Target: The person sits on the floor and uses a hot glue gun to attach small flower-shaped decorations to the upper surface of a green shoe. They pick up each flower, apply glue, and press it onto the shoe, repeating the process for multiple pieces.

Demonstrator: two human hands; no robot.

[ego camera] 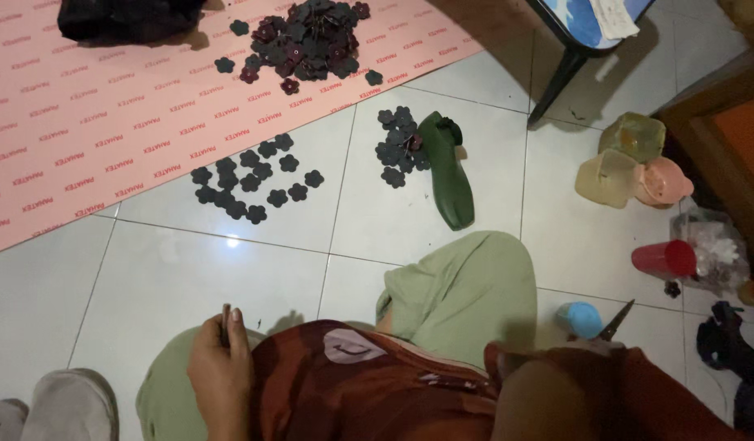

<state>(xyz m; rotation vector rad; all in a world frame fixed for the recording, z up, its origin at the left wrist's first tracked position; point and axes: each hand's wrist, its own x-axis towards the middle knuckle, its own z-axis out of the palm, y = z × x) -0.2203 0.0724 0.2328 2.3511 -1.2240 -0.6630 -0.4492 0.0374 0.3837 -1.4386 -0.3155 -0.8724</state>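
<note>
Head view: hands low over the lap, dark flower cut-outs spread on the floor

Head view shows the left hand (220, 367) resting on the left knee, its grip closed on a small dark piece (225, 325) that sticks up between thumb and forefinger; what the piece is cannot be told. The right hand is hidden behind a brown sleeve (589, 392), so its grip cannot be judged. Just above that sleeve pokes the pointed tip of a pair of scissors (618, 320), with a small blue cap-like thing (579, 318) just beside it.

The person sits on a white tiled floor (148, 278) in green trousers (467, 286). Ahead of the knees lies a loose cluster of dark flower-shaped cut-outs (250, 180) on the tiles. To its right a smaller cluster (397, 147) touches a green shoe form (446, 167) lying on its side. Farther off, a large heap of the same cut-outs (307, 41) sits on a pink printed sheet (91, 122), near a black bag (124, 16). At the right stand pale plastic containers (630, 163) and a red cup (664, 259).
</note>
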